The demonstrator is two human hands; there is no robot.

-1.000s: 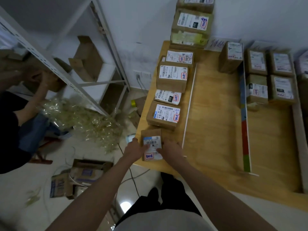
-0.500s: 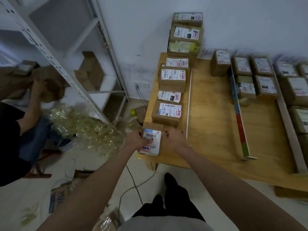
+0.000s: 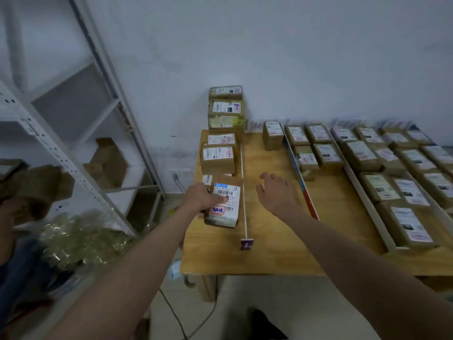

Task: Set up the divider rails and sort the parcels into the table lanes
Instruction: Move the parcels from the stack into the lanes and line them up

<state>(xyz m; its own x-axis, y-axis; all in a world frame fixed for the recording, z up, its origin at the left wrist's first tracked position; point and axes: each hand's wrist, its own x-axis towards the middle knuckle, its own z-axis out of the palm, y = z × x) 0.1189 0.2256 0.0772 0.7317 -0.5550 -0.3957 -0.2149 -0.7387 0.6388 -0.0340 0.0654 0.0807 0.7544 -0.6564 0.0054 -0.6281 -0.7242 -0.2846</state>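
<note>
A brown parcel with a white barcode label (image 3: 224, 202) lies in the leftmost lane of the wooden table (image 3: 267, 249), nearest me. My left hand (image 3: 201, 196) holds its left side, thumb on the label. My right hand (image 3: 275, 190) hovers open over the bare second lane, holding nothing. A thin white divider rail (image 3: 243, 190) runs just right of the parcel. Behind it more labelled parcels (image 3: 217, 155) line the lane up to a stack at the wall (image 3: 226, 109). A coloured rail (image 3: 300, 175) and a pale rail (image 3: 367, 209) divide lanes on the right.
Several labelled parcels (image 3: 402, 192) fill the right-hand lanes. A white metal shelf rack (image 3: 103, 133) stands on the left with cardboard pieces on it. Another person (image 3: 14, 217) handles boxes at far left beside crumpled plastic wrap (image 3: 81, 239). A cable trails on the floor.
My right hand has let go of the parcel and lifted to the right over the second lane. My left hand still holds the parcel, now pushed further up the lane. The camera has tilted up.
</note>
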